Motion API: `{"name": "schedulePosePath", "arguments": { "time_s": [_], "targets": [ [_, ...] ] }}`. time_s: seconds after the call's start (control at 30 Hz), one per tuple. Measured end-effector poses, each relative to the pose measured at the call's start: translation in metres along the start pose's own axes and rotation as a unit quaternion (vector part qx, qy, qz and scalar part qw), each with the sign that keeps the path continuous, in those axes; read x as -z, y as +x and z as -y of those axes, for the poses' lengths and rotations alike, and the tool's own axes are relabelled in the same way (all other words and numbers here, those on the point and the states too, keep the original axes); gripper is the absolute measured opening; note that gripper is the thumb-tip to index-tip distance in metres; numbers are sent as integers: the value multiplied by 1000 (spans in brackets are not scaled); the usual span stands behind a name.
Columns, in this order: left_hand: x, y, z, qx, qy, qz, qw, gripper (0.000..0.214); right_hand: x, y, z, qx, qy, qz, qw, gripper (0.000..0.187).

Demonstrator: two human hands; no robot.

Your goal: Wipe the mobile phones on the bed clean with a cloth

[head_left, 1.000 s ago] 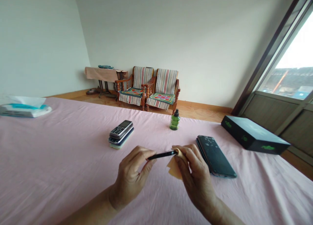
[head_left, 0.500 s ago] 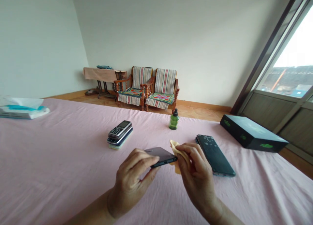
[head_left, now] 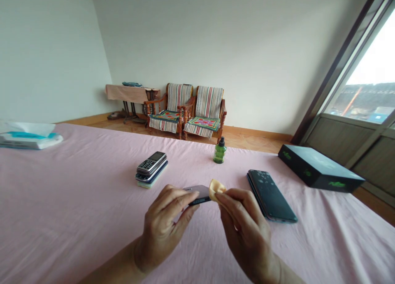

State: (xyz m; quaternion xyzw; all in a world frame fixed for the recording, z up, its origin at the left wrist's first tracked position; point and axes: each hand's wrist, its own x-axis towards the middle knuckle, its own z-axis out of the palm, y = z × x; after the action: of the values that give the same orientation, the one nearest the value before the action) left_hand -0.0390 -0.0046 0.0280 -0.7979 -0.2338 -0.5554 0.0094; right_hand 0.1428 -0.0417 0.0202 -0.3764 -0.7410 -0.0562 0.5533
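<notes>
Between thumb and fingers, my left hand (head_left: 168,222) grips a dark grey smartphone (head_left: 201,190) above the pink-covered bed or table (head_left: 101,210). The phone lies nearly flat, its far left part hidden behind my fingers. My right hand (head_left: 247,226) is closed on a pale yellow cloth (head_left: 216,188), which is pressed to the phone's right end. Close by on the right, a larger dark smartphone (head_left: 271,195) rests on what looks like another phone. To the left, a keypad phone (head_left: 152,162) tops a small stack of phones (head_left: 152,179).
A green spray bottle (head_left: 219,151) stands beyond my hands. At the right is a flat black box (head_left: 321,168) with green lettering; at far left, a pack of tissues (head_left: 31,140). Two wooden armchairs (head_left: 205,107) and a covered sewing table (head_left: 129,94) stand by the wall.
My right hand has shifted slightly left, and the cloth now covers the right end of the phone, bunched higher around it. The left hand still holds the phone, tilted a little differently.
</notes>
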Motion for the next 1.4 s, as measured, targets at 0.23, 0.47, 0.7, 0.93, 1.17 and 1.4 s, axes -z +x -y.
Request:
{"name": "schedulePosePath", "arguments": {
  "time_s": [0.23, 0.47, 0.7, 0.93, 1.17, 1.4],
  "targets": [
    [0, 3, -6, -3, 4, 4, 1000, 17, -10, -8, 11, 11, 5, 30, 999, 49],
    [-1, 3, -5, -10, 17, 11, 1000, 16, -7, -6, 4, 7, -11, 27, 1000, 37],
    [-2, 0, -4, -9, 18, 14, 1000, 15, -5, -3, 6, 5, -13, 27, 1000, 35],
    [1, 2, -4, 4, 40, 3, 999, 17, -9, -8, -7, -31, -9, 68, 997, 35],
    [2, 1, -1, 5, 27, 5, 1000, 18, 2, -4, -5, 3, -5, -17, 1000, 34],
    [1, 1, -1, -2, 21, 7, 1000, 18, -3, -3, -7, -24, -5, 19, 1000, 39]
  ]
}}
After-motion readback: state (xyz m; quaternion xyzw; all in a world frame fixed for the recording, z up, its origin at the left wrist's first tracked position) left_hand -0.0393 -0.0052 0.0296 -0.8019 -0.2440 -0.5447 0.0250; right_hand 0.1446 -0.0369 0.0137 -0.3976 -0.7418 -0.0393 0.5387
